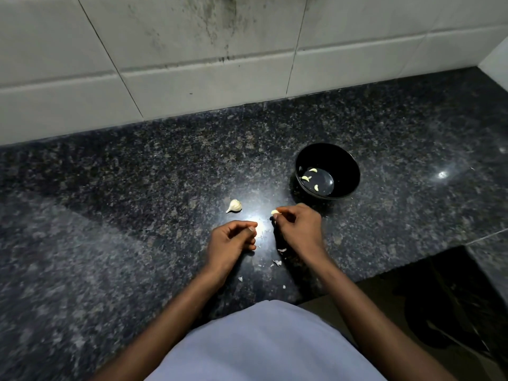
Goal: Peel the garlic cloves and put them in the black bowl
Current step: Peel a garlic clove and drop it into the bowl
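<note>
A black bowl (345, 163) stands on the dark granite counter, with three peeled garlic cloves (305, 178) lying in its bottom. My right hand (298, 225) hovers just in front of the bowl and pinches a pale peeled clove (275, 212) at its fingertips. My left hand (231, 239) is beside it, a little to the left, fingers curled; whether it holds a scrap of skin is hidden. A partly broken garlic bulb (234, 206) lies on the counter to the left of my right hand.
Bits of white garlic skin (277, 262) lie scattered on the counter (110, 215) under and behind my hands. A tiled wall (192, 64) backs the counter. The counter's front edge drops off at the right to a dark floor (439, 312).
</note>
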